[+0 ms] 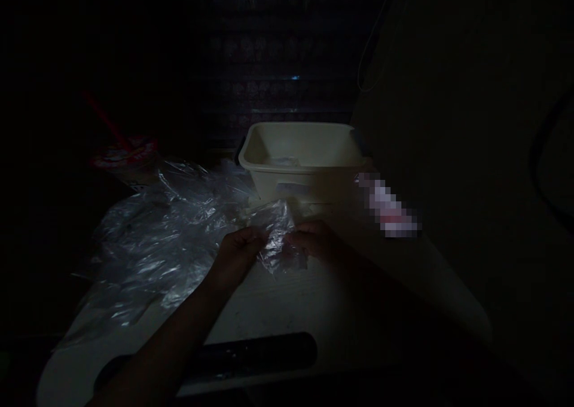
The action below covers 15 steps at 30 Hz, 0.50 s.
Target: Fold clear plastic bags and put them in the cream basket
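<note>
Between my two hands, just above the pale table [287, 311], is a crinkled clear plastic bag [277, 233]. My left hand [240, 248] pinches its left side, thumb and fingers closed. On the right side, my right hand [316, 239] grips it the same way, though deep shadow darkens that hand. A heap of clear plastic bags [165, 233] spreads over the table to the left of my left hand. Straight beyond the held bag stands a cream plastic bin [309, 183], with a bit of clear plastic [286, 162] inside it.
A cup with a red lid [130, 153] and red straw stands behind the heap, at the left. A blurred-out phone-like object [390, 207] lies right of the bin. Along the table's near edge runs a dark slot [255, 353]. The surroundings are very dark.
</note>
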### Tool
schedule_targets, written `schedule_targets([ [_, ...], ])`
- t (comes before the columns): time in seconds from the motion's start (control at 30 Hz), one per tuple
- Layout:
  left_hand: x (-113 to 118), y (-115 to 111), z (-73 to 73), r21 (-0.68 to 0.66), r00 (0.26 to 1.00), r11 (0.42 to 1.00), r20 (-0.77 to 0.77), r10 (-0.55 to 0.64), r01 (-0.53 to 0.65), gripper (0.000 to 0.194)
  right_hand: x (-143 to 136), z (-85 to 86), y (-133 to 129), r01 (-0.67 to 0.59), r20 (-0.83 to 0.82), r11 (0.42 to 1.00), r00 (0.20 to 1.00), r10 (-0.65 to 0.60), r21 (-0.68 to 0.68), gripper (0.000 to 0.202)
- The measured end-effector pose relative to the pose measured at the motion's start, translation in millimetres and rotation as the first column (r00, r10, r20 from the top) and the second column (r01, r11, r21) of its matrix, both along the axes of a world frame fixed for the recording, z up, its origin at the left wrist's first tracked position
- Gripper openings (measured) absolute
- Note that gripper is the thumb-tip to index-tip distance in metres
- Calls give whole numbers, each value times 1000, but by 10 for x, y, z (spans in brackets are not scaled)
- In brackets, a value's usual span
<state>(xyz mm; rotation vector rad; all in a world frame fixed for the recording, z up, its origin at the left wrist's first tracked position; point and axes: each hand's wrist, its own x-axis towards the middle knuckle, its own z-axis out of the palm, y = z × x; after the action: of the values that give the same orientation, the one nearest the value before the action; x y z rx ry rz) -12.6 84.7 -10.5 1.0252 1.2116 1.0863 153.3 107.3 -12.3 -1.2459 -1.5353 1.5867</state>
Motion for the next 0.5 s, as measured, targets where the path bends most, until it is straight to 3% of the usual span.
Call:
schedule_targets([
  [0.2, 2, 0, 39, 7, 997, 997, 9, -75, 75, 15, 43, 25, 23, -98, 61, 990, 994, 92, 101, 30],
  [0.3, 5, -6, 37, 1, 992, 992, 2, -125, 125, 11, 34, 14, 19, -108, 33, 990, 994, 106, 91, 31],
  [0.5, -12, 0, 3, 23, 993, 993, 45, -114, 113, 7, 18, 18, 27, -147, -14, 986, 989, 148, 76, 30],
])
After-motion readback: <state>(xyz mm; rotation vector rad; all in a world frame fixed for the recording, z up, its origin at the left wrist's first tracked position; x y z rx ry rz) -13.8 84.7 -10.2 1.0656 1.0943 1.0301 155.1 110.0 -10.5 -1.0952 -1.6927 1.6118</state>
